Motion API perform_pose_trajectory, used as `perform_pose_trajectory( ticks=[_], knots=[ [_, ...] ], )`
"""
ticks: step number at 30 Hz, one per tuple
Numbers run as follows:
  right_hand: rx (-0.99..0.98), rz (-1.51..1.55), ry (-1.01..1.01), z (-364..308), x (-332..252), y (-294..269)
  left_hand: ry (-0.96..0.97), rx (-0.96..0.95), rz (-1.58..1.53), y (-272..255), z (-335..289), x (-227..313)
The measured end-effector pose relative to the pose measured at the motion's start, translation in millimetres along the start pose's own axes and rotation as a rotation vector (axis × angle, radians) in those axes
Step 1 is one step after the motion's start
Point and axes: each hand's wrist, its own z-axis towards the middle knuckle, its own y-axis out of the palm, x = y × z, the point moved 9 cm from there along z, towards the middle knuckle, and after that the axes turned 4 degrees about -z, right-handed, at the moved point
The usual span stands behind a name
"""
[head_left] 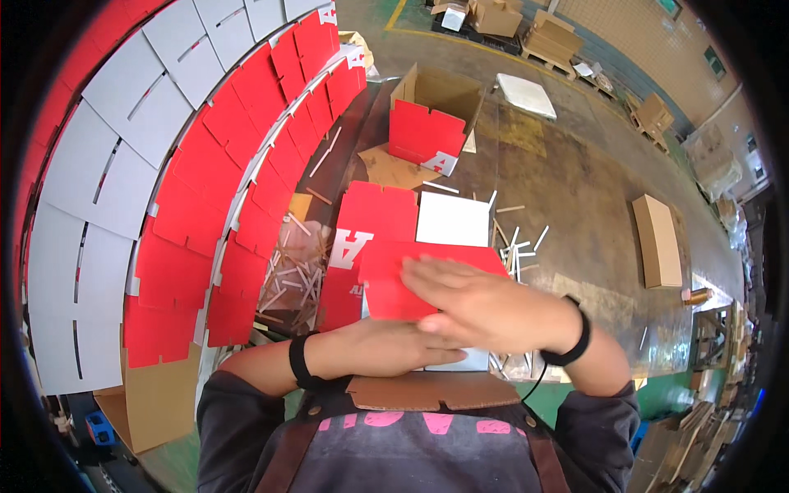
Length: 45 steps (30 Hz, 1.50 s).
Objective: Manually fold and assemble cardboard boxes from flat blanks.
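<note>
Right hand [481,308] is pressed flat, fingers spread, on the red carton blank [394,287] on the bench in front of the chest, and the left hand [386,345] sits loosely closed under it, gripping nothing I can see. With only a palm holding it, I reckon the blank could skid sideways and crease crooked. Count-wise: one half-built red box [427,135] further back, one white sheet [452,218] just beyond the blank, two wristbands, and way too many fanned blanks [189,205] on the left to count.

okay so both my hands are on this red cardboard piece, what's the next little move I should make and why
Probably press the right hand down and sweep it along the red cardboard flap to flatten the fold. That palm already lies flat across the flap, and the left hand sits tucked beneath it near the brown cardboard edge, seemingly bracing the piece. Whether the crease is fully set is hidden under your hands.
</note>
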Motion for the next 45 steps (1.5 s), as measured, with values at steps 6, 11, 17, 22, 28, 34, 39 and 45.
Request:
perform_pose_trajectory(
  ticks=[6,11,17,22,28,34,39,45],
  knots=[
    [0.057,-0.392,0.252,-0.6,32.4,37.2,0.155,0.127,0.032,-3.8,-4.3,6.9],
    [0.083,-0.009,0.019,-30.8,15.0,34.7,-0.011,0.244,-0.629,-37.8,-30.9,7.1],
    [0.288,0.682,0.148,-88.0,-17.8,-24.2,-0.288,0.383,-0.591,-79.5,-69.7,24.0],
    [0.470,0.782,0.385,-97.5,10.1,-1.0,-0.382,0.471,-0.091,-91.0,-63.6,23.6],
    [0.401,0.421,0.426,-109.9,18.2,3.3,-0.408,0.486,0.006,-77.7,-66.9,-6.5],
    [0.941,0.996,0.944,-158.6,86.9,105.5,-0.711,0.917,-0.500,-31.9,-92.1,-101.2],
    [0.433,1.008,0.962,-142.6,85.7,107.8,-0.847,0.449,-0.910,-19.5,-74.6,-111.5],
    [0.953,1.094,0.613,-145.7,47.9,17.3,-0.353,0.689,-1.022,-74.2,-76.1,-34.3]
  ],
)
